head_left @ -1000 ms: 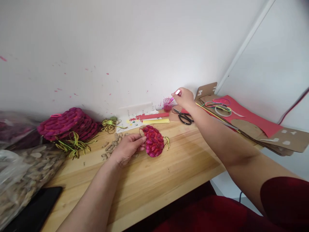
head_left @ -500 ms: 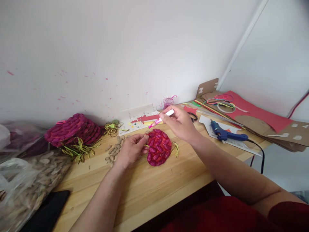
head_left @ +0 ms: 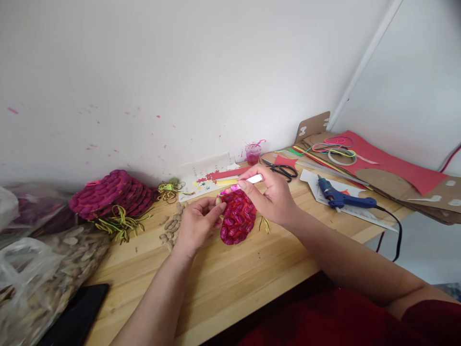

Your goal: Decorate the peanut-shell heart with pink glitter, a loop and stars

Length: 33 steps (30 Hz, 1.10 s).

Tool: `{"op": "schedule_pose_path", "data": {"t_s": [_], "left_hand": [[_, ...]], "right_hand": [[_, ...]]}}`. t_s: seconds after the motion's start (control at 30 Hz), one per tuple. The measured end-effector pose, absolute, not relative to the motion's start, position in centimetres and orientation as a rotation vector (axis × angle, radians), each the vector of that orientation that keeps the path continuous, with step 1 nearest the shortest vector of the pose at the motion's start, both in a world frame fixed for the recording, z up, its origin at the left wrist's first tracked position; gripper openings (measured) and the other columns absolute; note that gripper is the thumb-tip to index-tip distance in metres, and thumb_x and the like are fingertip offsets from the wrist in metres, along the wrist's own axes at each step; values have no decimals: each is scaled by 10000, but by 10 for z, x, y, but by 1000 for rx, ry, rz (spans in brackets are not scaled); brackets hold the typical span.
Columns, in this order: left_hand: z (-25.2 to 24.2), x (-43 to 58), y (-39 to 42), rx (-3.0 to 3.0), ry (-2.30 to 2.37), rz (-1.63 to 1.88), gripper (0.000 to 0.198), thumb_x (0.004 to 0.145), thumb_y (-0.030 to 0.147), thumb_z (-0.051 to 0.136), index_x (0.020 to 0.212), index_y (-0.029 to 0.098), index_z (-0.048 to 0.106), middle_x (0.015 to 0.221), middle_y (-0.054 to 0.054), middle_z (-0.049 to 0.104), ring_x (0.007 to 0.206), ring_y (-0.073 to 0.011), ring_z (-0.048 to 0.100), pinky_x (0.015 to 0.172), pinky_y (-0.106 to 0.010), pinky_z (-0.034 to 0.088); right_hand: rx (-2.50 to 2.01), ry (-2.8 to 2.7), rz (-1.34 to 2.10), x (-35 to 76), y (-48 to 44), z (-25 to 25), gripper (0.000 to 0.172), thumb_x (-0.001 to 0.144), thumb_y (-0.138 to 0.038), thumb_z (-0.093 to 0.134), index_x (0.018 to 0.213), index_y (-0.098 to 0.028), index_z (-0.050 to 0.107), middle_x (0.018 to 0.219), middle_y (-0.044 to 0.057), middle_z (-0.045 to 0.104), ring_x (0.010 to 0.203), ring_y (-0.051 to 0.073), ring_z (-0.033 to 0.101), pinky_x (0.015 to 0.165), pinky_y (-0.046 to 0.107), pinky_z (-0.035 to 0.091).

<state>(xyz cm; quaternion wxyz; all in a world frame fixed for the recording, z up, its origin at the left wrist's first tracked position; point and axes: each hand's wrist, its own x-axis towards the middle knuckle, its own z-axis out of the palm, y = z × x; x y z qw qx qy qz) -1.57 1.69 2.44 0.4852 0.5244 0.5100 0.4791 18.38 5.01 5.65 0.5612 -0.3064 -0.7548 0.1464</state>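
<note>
A round disc covered in pink-painted peanut shells [head_left: 237, 218] lies on the wooden table [head_left: 230, 278], tilted up a little at its left edge. My left hand [head_left: 197, 225] pinches that left edge, fingers closed on it. My right hand [head_left: 271, 194] grips a small white-handled brush [head_left: 248, 181] with a pink tip, which touches the top of the disc. Yellow-green strings stick out from the disc's right side.
A stack of finished pink discs [head_left: 111, 192] sits at the left by the wall. Loose peanut shells [head_left: 172, 225] lie beside my left hand; a clear bag of shells [head_left: 46, 269] is at far left. A pink paint cup [head_left: 252, 154], scissors [head_left: 283, 169], blue glue gun [head_left: 340, 198] and cardboard sheets [head_left: 396, 182] lie to the right.
My right hand came back from the paint cup at the wall with the brush and brought its tip down onto the disc. My left hand kept hold of the disc's edge.
</note>
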Motion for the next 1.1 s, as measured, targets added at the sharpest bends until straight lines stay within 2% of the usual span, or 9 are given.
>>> {"op": "schedule_pose_path", "data": {"t_s": [0.17,0.37,0.57,0.83,1.1], "left_hand": [[27,-14,14,1358,1327,1205,336,757,486,797,812,162,727,700,-4,654,547,-119,529,525,-245,446],[31,-12,11,1375,1396,1208,326,756,489,769,758,172,695,622,5,613,538,-129,520,519,-247,436],[31,-10,9,1458,1387,1213,324,786,485,759,805,163,724,658,-8,650,573,-135,558,549,-244,464],[37,-8,5,1447,1295,1224,427,775,566,767,885,153,779,709,-36,707,544,-134,555,522,-249,468],[43,-1,-3,1562,1351,1279,306,798,477,734,788,171,744,641,-12,679,540,-132,547,525,-236,427]], "right_hand": [[-648,-1850,248,183,44,60,35,972,-242,642,937,-245,639,883,31,723,844,205,671,786,370,516],[-607,-1936,21,185,34,55,69,958,-173,635,970,-241,627,845,37,737,810,225,630,786,401,508],[-601,-1928,16,188,28,54,85,953,-162,640,989,-238,627,853,33,730,809,216,625,764,378,513],[-608,-1932,2,191,17,67,60,967,-182,629,979,-239,640,851,36,734,823,220,650,749,375,522],[-623,-1944,-73,194,4,75,73,956,-182,642,997,-241,642,865,39,737,849,226,639,772,381,520]]}}
